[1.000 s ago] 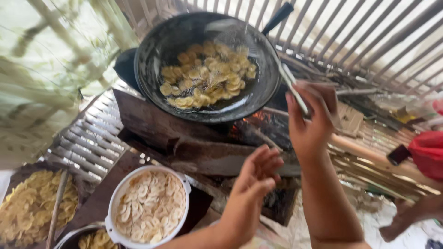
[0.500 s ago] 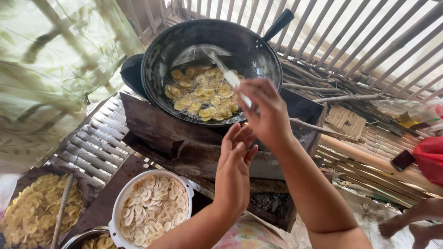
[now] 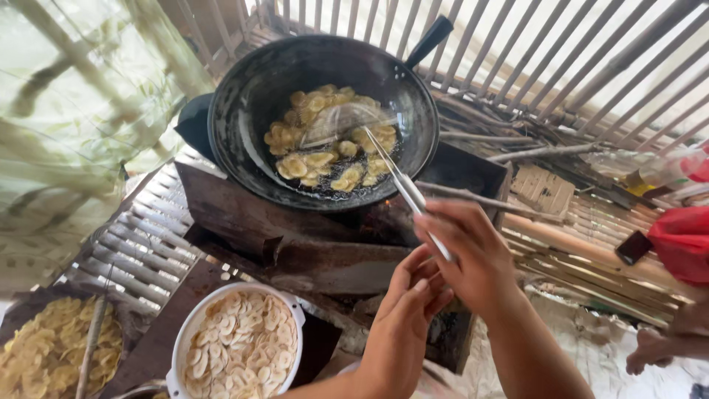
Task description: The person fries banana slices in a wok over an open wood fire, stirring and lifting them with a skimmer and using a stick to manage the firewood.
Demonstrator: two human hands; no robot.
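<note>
Over the wok (image 3: 244, 111) at 12 o'clock, your right hand (image 3: 473, 255) pinches a skimmer (image 3: 354, 122) resting among frying chips (image 3: 325, 144); your left hand (image 3: 406, 321), fingers loosely together and empty, touches it from 7 o'clock.

White bowl (image 3: 238, 347) of pale slices lower left, yellow chips (image 3: 46, 355) beside it, perhaps red cloth (image 3: 683, 242) far right
</note>
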